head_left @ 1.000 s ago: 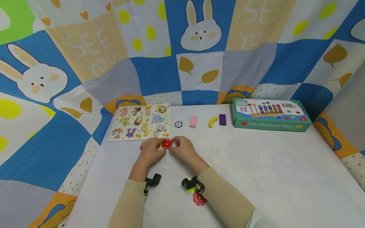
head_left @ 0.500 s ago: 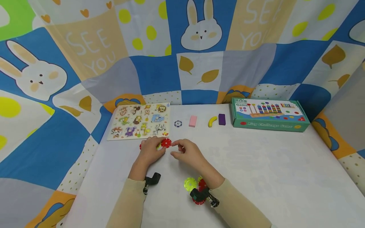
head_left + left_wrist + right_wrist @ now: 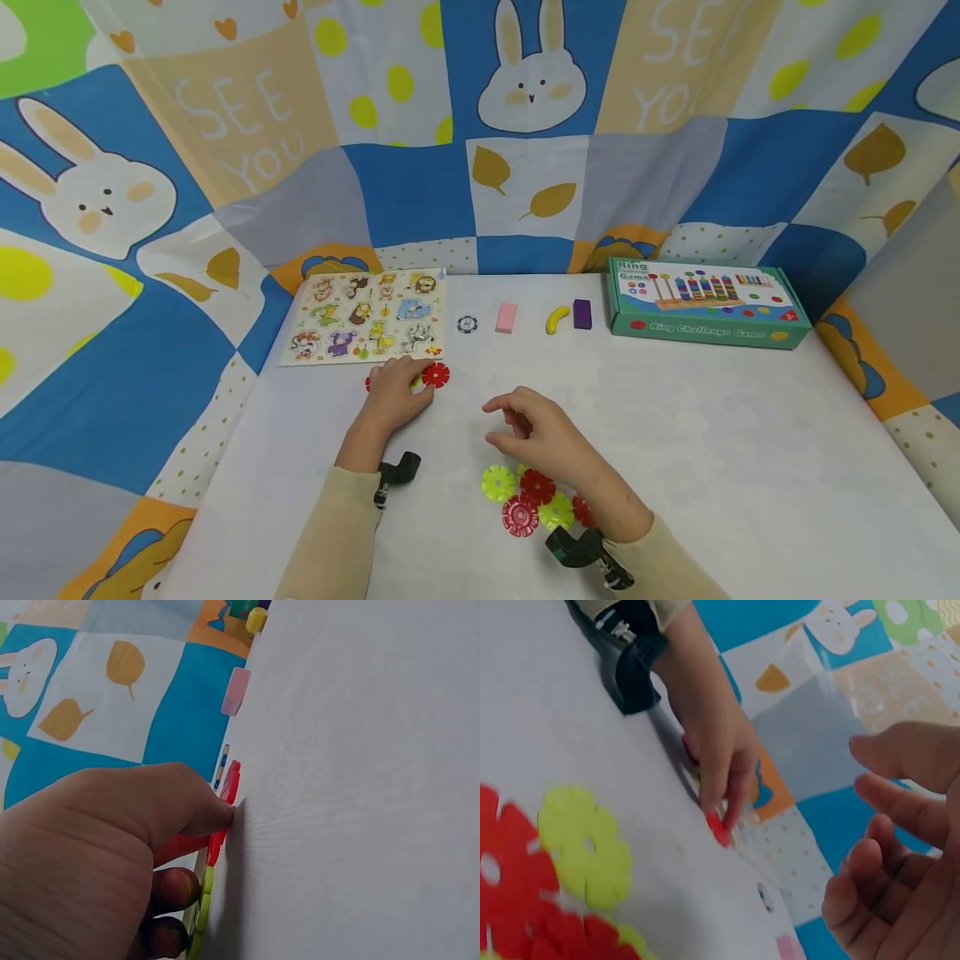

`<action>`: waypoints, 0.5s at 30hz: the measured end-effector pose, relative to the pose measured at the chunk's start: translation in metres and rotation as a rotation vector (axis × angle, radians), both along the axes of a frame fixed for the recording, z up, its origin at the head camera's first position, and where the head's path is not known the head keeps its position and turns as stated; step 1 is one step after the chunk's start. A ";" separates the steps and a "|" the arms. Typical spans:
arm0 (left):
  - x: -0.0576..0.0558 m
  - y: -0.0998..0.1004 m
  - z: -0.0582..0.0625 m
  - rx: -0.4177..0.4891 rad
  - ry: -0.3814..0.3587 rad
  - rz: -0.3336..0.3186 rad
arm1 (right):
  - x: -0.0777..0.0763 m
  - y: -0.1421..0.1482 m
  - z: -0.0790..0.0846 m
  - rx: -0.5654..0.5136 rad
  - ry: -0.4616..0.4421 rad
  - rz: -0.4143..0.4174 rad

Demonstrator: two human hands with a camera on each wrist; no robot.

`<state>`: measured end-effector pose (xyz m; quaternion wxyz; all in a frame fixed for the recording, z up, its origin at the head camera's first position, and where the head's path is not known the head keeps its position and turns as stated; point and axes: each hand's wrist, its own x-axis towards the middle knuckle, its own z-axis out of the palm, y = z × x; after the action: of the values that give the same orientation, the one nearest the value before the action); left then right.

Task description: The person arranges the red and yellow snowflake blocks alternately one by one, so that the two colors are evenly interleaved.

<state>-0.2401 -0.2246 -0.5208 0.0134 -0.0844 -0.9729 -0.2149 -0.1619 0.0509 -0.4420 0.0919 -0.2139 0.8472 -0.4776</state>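
My left hand (image 3: 392,393) pinches a red notched plastic disc (image 3: 436,375) between thumb and index finger, just in front of the puzzle board. In the left wrist view, a yellow-green disc (image 3: 202,915) sits below the red one, by the curled fingers, in line with it. Another bit of red shows left of that hand in the head view. My right hand (image 3: 543,429) is raised with nothing in it, its fingers loosely bent and apart from the thumb. Below it lies a small pile of red discs (image 3: 537,487) and yellow-green discs (image 3: 498,483), partly overlapped by the right wrist.
An animal puzzle board (image 3: 367,317) lies at the back left. Along the back stand a round chip (image 3: 467,324), a pink block (image 3: 506,317), a yellow banana piece (image 3: 557,320), a purple block (image 3: 582,314) and a green game box (image 3: 708,329).
My right hand has let go of the red disc and drawn back right and toward the near side, uncovering the disc pile. The left hand stays in place on the disc.
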 end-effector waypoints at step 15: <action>0.000 -0.002 -0.002 -0.006 0.007 -0.006 | 0.016 0.052 -0.017 0.078 0.015 -0.073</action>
<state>-0.2400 -0.2261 -0.5233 0.0161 -0.0880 -0.9732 -0.2118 -0.1460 0.1030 -0.4587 0.0765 -0.1825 0.8731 -0.4455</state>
